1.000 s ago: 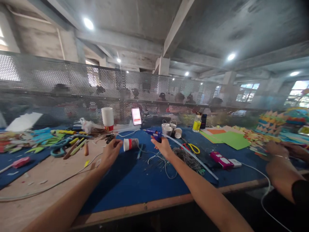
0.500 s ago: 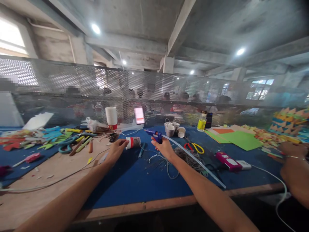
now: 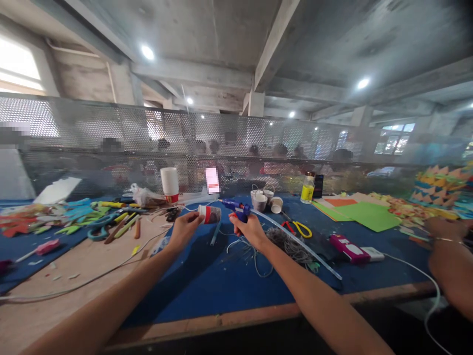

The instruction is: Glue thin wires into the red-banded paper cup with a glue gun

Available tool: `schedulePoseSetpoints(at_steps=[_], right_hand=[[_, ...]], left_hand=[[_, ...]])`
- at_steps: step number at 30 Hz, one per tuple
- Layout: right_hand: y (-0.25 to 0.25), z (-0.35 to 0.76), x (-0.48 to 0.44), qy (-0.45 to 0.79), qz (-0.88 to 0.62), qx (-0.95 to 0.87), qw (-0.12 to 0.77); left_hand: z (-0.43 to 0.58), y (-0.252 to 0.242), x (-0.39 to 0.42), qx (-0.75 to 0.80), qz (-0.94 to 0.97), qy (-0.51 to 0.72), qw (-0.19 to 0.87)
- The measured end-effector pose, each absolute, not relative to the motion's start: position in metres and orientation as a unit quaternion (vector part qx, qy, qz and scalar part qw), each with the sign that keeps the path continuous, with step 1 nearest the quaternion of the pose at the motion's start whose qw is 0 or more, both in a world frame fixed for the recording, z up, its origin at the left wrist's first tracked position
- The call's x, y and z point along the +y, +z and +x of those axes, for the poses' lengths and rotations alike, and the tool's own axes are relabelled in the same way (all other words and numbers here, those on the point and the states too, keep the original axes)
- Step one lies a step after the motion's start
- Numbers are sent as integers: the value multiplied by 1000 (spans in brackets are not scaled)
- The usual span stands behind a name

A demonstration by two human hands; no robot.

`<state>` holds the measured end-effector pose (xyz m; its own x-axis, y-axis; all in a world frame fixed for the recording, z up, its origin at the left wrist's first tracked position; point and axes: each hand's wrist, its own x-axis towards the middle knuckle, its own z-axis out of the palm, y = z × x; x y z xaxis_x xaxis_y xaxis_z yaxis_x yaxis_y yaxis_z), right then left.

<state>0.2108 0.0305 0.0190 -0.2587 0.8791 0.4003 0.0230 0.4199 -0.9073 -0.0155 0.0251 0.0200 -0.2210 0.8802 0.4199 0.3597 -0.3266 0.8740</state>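
Note:
My left hand (image 3: 187,228) grips a paper cup (image 3: 210,214) by its rim end, with the cup tilted on its side. Grey cord covers the cup's far part, beside a red and white band. In my right hand (image 3: 253,230) is a blue glue gun (image 3: 236,206), its nozzle pointing left, just above and beside the cup. A long clear glue stick (image 3: 295,235) sticks out of the back of the gun. Beneath my right wrist lies a tangle of grey cord (image 3: 290,244). A blue-green stick (image 3: 215,234) rests on the mat between my hands.
Behind the gun stand several small cord-wrapped cups (image 3: 259,199). Yellow and red scissors (image 3: 301,229), a yellow bottle (image 3: 307,188) and a magenta power bank (image 3: 349,248) lie to the right. A cup stack (image 3: 169,183) stands at left. Another person's arm (image 3: 449,256) reaches in at right.
My left hand has moved right and slightly up with the cup, bringing it closer to the glue gun. The right hand stays nearly in place.

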Motion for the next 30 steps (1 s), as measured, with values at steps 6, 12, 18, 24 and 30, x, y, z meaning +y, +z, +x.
schedulePoseSetpoints(at_steps=[6,12,18,24,30], right_hand=[[21,208,24,425,-313,-677,512],[20,210,30,385,-363,-663,529],[17,209,21,289,-398,-719,490],[19,208,9,273,-380,-733,494],[14,208,14,257,-376,-736,500]], left_hand=[[0,15,34,508,545,615,259],[4,2,31,454,546,631,312],[-1,6,25,461,526,651,295],[-2,7,26,476,530,649,269],[3,12,18,462,554,644,256]])
